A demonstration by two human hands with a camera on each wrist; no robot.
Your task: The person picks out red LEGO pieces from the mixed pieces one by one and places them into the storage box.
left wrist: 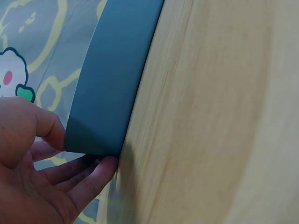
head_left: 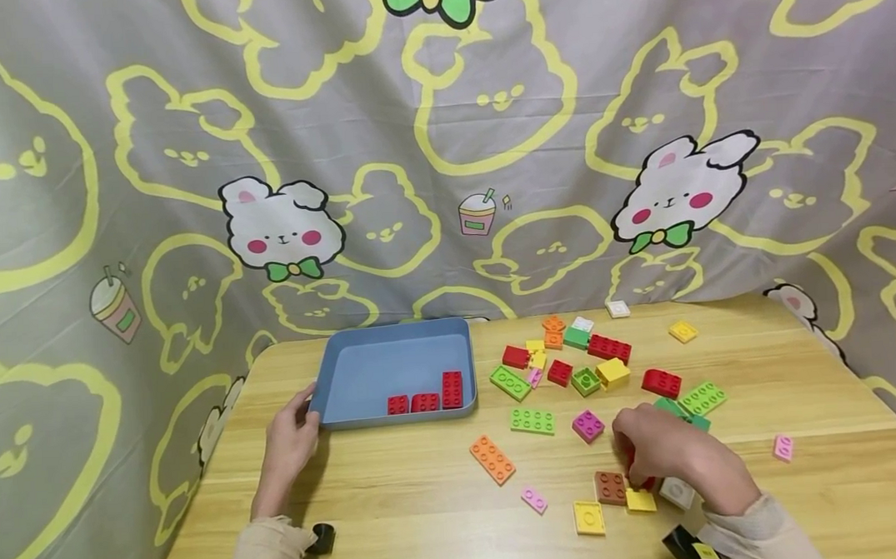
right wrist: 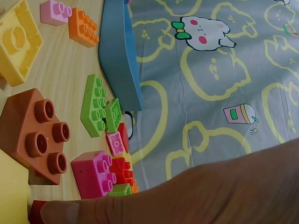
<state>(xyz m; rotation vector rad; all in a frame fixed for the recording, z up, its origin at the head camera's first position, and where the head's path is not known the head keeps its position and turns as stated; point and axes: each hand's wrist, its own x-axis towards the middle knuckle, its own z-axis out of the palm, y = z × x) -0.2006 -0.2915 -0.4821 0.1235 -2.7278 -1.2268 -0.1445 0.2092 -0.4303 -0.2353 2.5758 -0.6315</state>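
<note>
- One red brick (right wrist: 35, 212) is being grasped by the right hand (head_left: 669, 449), with the thumb being laid against it; the rest of that hold is being hidden by the hand.
- This brick is being held low at the table's near right, just beside one brown brick (head_left: 611, 487) and behind a yellow piece (head_left: 641, 500); a thumb-and-finger hold is probably being favoured because space is being crowded by these neighbours.
- One blue tray (head_left: 392, 365) is being pinched at its near left corner by the left hand (head_left: 290, 441), rim under thumb, bottom edge at fingertips; presumably it is being steadied thus.
- Inside the tray, three red bricks (head_left: 452, 389) are being lined up along the near wall, towards the right; floor space is apparently being saved, and the set is being separated from the loose pieces by the walls.
- Outside, loose pieces are being spread to the tray's right, mostly apart, seemingly so that each is being left reachable. Being counted: four further red bricks (head_left: 662, 383); four light green pieces (head_left: 533, 421); three pink pieces (head_left: 534, 500); three white pieces (head_left: 618, 310); one magenta brick (head_left: 588, 426); at least five yellow, the one named included; at least two orange pieces (head_left: 492, 459); darker green pieces (head_left: 576, 337), their number being obscured by overlap.
- Everything is being supported by one wooden table (head_left: 397, 498), backed by a patterned curtain (head_left: 522, 84).
</note>
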